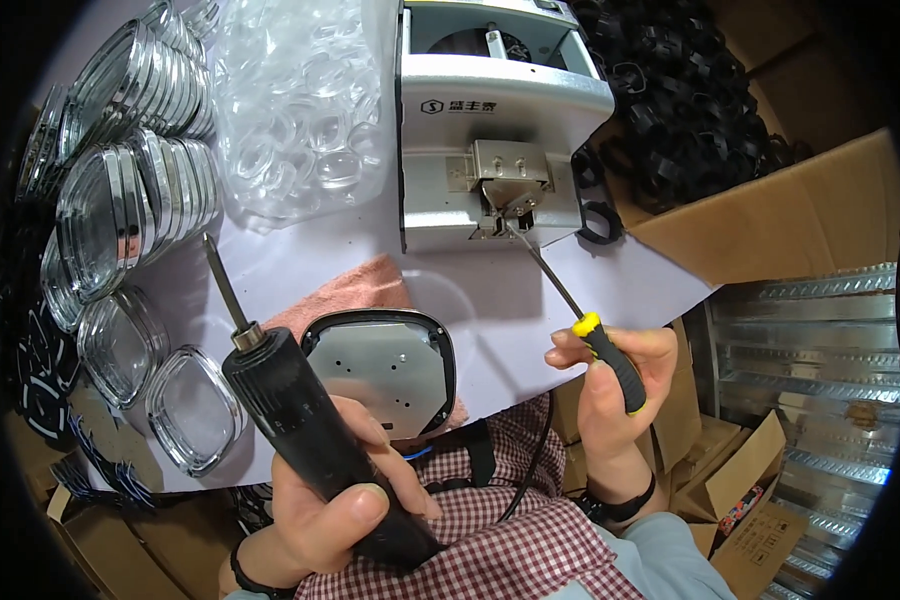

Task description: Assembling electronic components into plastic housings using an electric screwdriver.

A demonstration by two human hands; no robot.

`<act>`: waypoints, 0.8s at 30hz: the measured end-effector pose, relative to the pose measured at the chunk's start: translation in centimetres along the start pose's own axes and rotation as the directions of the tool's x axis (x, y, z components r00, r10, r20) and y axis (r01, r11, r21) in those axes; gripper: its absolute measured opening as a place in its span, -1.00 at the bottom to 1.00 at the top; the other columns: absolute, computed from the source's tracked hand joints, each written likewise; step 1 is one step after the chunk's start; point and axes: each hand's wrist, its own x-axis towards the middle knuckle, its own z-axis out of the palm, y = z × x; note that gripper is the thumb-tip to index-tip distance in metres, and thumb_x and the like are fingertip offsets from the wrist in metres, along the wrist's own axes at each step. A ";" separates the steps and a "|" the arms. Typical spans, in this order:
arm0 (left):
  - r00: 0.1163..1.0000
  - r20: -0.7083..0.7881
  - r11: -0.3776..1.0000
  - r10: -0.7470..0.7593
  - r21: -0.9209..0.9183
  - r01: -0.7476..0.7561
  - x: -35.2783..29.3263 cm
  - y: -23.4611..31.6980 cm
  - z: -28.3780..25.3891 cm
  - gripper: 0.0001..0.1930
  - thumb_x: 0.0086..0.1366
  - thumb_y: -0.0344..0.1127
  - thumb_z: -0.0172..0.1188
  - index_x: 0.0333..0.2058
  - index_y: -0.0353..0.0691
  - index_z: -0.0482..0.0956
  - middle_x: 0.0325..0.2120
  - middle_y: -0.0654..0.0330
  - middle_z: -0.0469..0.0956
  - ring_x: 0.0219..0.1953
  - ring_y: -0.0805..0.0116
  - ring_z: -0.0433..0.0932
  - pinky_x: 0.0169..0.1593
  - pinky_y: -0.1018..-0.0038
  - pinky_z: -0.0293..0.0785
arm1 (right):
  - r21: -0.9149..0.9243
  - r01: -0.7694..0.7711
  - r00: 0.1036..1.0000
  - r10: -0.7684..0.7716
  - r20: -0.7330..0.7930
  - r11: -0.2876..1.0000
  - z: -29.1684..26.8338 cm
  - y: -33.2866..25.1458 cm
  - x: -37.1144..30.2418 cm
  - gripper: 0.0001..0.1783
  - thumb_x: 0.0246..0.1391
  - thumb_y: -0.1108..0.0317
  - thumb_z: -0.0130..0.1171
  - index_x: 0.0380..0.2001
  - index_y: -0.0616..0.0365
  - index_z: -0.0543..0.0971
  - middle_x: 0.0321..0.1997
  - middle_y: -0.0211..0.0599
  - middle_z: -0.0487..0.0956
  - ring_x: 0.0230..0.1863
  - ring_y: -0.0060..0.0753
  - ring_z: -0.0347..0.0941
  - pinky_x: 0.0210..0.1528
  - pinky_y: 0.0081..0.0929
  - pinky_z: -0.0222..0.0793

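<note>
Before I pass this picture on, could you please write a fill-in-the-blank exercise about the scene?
1. The ____ hand holds a black cylindrical electric screwdriver.
2. The right hand grips a slim metal screwdriver with a handle in black and ____.
3. A silver-grey, rounded-square plate with a black rim lies on a ____ cloth.

Missing words: left; yellow; pink.
</note>
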 end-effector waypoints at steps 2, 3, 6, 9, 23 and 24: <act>1.000 -0.003 1.000 0.013 0.026 -0.013 -0.1 -0.2 -0.2 -0.53 0.24 -0.27 0.17 -0.01 -0.35 0.17 -0.50 -0.14 0.60 -0.41 0.09 0.66 -0.25 0.25 0.63 | -0.046 0.019 1.000 -0.019 0.009 0.999 0.3 0.0 0.3 -0.65 0.14 0.53 0.14 -0.07 0.27 0.25 -0.16 0.17 0.59 -0.19 -0.12 0.64 -0.10 -0.21 0.63; 1.000 -0.002 1.000 0.013 0.028 -0.013 -0.1 -0.3 -0.2 -0.53 0.24 -0.27 0.17 -0.01 -0.35 0.17 -0.50 -0.14 0.60 -0.41 0.09 0.66 -0.25 0.25 0.63 | -0.093 0.038 0.999 -0.036 0.019 0.995 0.4 -0.1 0.5 -0.64 0.13 0.56 0.15 -0.07 0.28 0.26 -0.16 0.17 0.60 -0.20 -0.13 0.64 -0.10 -0.23 0.62; 1.000 -0.004 0.999 0.019 0.033 -0.019 -0.3 -0.4 -0.3 -0.53 0.25 -0.26 0.17 -0.02 -0.35 0.17 -0.50 -0.14 0.60 -0.42 0.08 0.66 -0.26 0.26 0.63 | -0.301 0.112 0.993 -0.091 0.081 0.947 0.4 -0.5 1.1 -0.62 0.06 0.59 0.21 -0.08 0.30 0.31 -0.19 0.18 0.61 -0.24 -0.17 0.65 -0.13 -0.32 0.62; 1.000 -0.018 0.999 0.019 0.041 -0.019 -0.4 -0.4 -0.2 -0.54 0.25 -0.26 0.16 -0.02 -0.35 0.17 -0.50 -0.14 0.60 -0.42 0.08 0.66 -0.27 0.26 0.63 | -0.535 0.318 0.946 -0.223 0.237 0.782 -0.3 -1.4 1.9 -0.58 -0.06 0.61 0.30 -0.10 0.30 0.42 -0.21 0.10 0.63 -0.32 -0.23 0.66 -0.25 -0.44 0.60; 0.999 -0.006 0.999 0.040 0.010 -0.040 -0.6 -0.4 -0.4 -0.54 0.24 -0.29 0.17 -0.02 -0.35 0.18 -0.51 -0.12 0.60 -0.41 0.11 0.67 -0.26 0.29 0.63 | -0.667 0.364 0.920 -0.139 0.366 0.650 -1.1 -6.6 4.5 -0.64 -0.13 0.65 0.29 -0.19 0.32 0.50 -0.36 -0.04 0.64 -0.44 -0.35 0.62 -0.39 -0.55 0.53; 0.999 -0.008 0.999 0.042 0.007 -0.042 -0.6 -0.3 -0.4 -0.54 0.24 -0.29 0.17 -0.02 -0.35 0.18 -0.51 -0.12 0.60 -0.41 0.11 0.67 -0.26 0.29 0.63 | -0.666 0.366 0.919 -0.139 0.369 0.650 -1.2 -6.0 3.8 -0.64 -0.13 0.65 0.29 -0.19 0.32 0.50 -0.36 -0.04 0.64 -0.44 -0.35 0.62 -0.39 -0.55 0.53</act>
